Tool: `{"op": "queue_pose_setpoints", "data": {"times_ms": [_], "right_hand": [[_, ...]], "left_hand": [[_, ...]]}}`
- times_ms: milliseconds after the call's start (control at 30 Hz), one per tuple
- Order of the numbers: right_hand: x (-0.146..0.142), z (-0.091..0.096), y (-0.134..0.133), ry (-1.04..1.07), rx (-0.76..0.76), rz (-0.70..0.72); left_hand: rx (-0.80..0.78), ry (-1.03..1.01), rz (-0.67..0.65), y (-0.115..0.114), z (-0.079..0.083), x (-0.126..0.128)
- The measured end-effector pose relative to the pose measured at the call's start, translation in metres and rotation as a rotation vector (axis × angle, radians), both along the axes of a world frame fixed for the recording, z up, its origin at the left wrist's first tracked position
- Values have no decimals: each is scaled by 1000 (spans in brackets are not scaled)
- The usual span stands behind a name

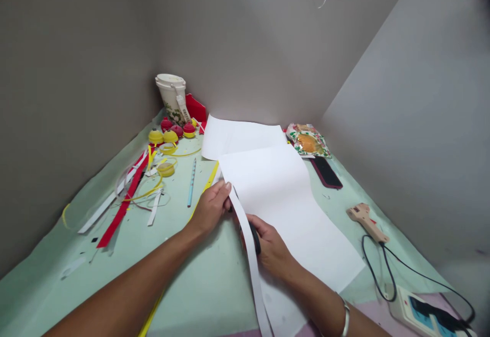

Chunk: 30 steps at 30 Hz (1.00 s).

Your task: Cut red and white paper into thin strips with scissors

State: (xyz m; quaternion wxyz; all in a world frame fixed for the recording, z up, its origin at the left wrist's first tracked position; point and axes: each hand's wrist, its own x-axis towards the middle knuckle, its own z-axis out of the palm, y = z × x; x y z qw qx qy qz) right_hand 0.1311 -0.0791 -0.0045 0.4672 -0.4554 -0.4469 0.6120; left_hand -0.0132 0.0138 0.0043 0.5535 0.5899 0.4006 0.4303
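A large white paper sheet [275, 189] lies across the middle of the table, its far part raised a little. Along its left edge a narrow paper strip [250, 255] is partly cut away and hangs toward me. My left hand [214, 201] pinches the sheet near the upper end of that strip. Dark-handled scissors [255, 237] are gripped in my right hand [270, 245], with the blades mostly hidden under the paper. A second white sheet [241, 135] lies behind the first one.
At left are a pencil [192, 184], a red strip [126, 204], yellow curled strips [166, 168] and several red and yellow rounded pieces [170, 136]. A white bucket [171, 92] stands behind. At right are a phone [326, 172], a packet [308, 140], a corded glue gun [367, 222] and a power strip [406, 309].
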Motion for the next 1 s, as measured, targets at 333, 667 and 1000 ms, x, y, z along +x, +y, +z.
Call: {"op": "queue_pose_setpoints", "data": {"times_ms": [333,667,1000], "right_hand": [[-1,1,-1,14,-23,-4],[-3,1,0,-11,-34,-24],[-1,5,-1,-26,-37,-21]], "left_hand": [[6,8,9,-1,1,0],[12,8,4,-3,3,1],[-4,8,-1,-2,3,0]]}}
